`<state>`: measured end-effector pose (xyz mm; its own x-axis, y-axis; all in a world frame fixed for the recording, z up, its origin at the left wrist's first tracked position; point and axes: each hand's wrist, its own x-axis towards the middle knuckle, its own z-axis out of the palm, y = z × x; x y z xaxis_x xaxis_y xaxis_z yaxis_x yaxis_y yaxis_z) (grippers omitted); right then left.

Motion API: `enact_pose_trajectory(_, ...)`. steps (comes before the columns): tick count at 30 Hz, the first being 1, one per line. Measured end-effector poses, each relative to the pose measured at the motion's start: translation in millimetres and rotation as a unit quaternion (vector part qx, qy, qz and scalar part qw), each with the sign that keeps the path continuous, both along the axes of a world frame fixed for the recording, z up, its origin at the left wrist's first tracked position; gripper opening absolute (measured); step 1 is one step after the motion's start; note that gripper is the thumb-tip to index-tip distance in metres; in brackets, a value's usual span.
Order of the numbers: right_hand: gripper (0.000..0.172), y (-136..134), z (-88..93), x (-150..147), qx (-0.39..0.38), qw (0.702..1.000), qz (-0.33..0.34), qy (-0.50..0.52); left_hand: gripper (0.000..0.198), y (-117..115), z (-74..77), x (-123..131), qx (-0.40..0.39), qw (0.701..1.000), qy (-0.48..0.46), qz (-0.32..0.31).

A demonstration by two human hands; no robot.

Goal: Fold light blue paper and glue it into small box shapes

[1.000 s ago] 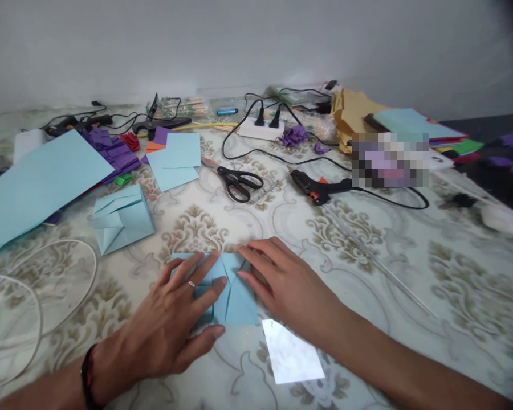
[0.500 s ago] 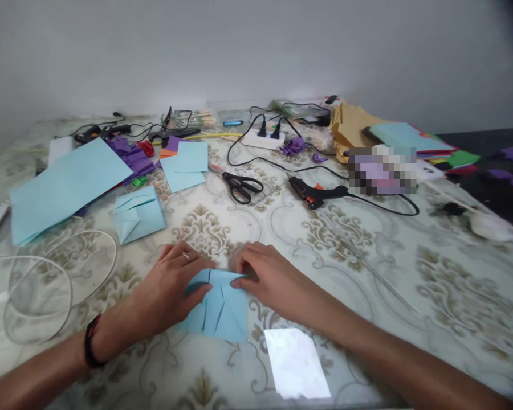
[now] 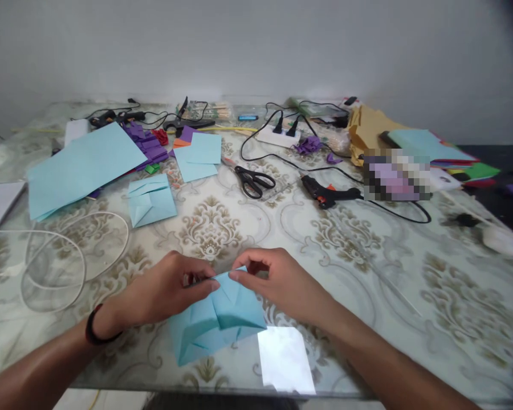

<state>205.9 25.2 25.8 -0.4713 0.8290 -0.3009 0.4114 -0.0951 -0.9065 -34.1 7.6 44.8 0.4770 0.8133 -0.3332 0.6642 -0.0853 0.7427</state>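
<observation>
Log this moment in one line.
left hand: pinching folded light-blue paper | right hand: pinching its far edge | black-handled metal scissors: untouched

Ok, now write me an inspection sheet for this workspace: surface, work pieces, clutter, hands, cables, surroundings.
Surface: patterned table; bright white patch near the front edge, glare or paper, cannot tell.
Work pieces: folded blue paper in the hands; another folded piece lies farther back, to the left.
Clutter: scissors, glue gun, large blue sheets, purple paper; one item at right too blurred to identify.
Hands: left hand and right hand both pinch the folded blue paper's far edge.
Cables: two black plugs in a white power strip; black cords run across the table.
Surroundings: plain wall behind; other people, nothing seen.
</observation>
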Motion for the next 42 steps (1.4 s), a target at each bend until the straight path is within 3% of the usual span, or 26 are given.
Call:
enact_pose_trajectory(10, 0.005, -10, -9.6, -10, 0.053, 0.998, 0.016, 0.026, 0.037, -6, -11.7, 6, 0.023, 0.999, -0.008, -0.034)
enact_pose_trajectory(14, 0.012, -12, -7.7, -13, 0.06, 0.995, 0.042, 0.06, 0.031, -8, -14.6, 5, 0.033, 0.995, -0.055, -0.083)
enact_pose_trajectory(27, 0.01, 3, -3.1, 6, -0.034, 0.998, 0.059, 0.016, 0.033, -1, -4.7, -2, -0.005, 0.993, -0.028, -0.117)
enact_pose_trajectory(34, 0.01, 10, 3.5, 13, -0.002, 0.995, 0.07, 0.065, 0.039, -3, 0.7, 0, 0.015, 0.998, -0.001, -0.059)
enact_pose_trajectory(42, 0.01, -14, -5.7, -13, 0.023, 0.997, 0.067, 0.044, 0.013, -9, -1.6, 9, 0.006, 0.997, -0.074, 0.032)
